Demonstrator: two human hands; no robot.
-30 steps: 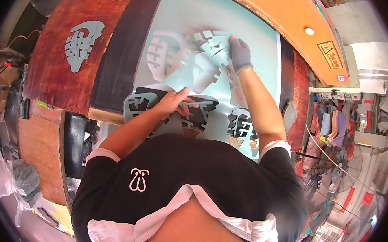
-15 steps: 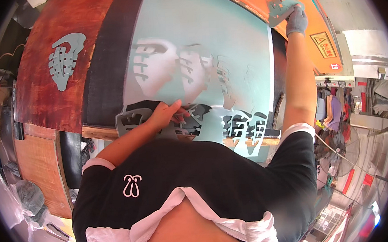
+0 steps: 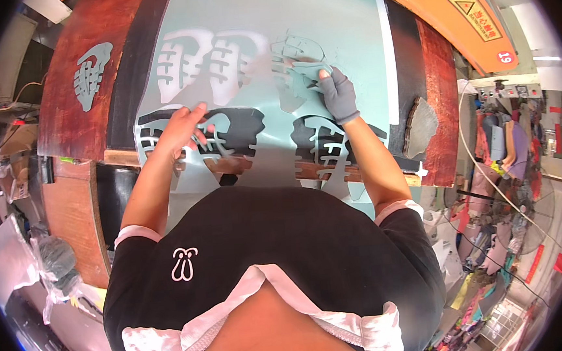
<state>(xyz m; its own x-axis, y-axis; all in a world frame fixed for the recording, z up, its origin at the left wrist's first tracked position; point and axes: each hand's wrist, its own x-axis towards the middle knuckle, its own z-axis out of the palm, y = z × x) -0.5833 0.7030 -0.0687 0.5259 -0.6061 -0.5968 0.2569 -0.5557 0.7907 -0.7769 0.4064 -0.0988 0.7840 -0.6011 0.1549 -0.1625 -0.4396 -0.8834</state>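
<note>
A pale green-grey sheet (image 3: 328, 15) lies in front of me, with several cut-out shapes and holes like slotted shoe uppers near its front edge. My right hand (image 3: 338, 94), in a grey fingerless glove, pinches a slotted pale green cut piece (image 3: 311, 69) above the right part of the sheet. My bare left hand (image 3: 185, 129) rests at the left of the sheet's cut front strip, fingers apart. Beside it, two whitish slotted shapes (image 3: 185, 61) show in the sheet. At far left, a grey slotted cut piece (image 3: 91, 76) lies on a reddish-brown board.
An orange machine beam (image 3: 439, 8) with a warning label crosses the upper right. A dark worn pad (image 3: 420, 128) lies right of the sheet on the reddish-brown board (image 3: 440, 92). Hanging coloured pieces (image 3: 506, 137) and a fan stand further right. A wooden panel (image 3: 75, 216) is at lower left.
My right hand has come down from the orange beam to the sheet. The slotted piece it held at the beam is out of sight there. My left hand has shifted left.
</note>
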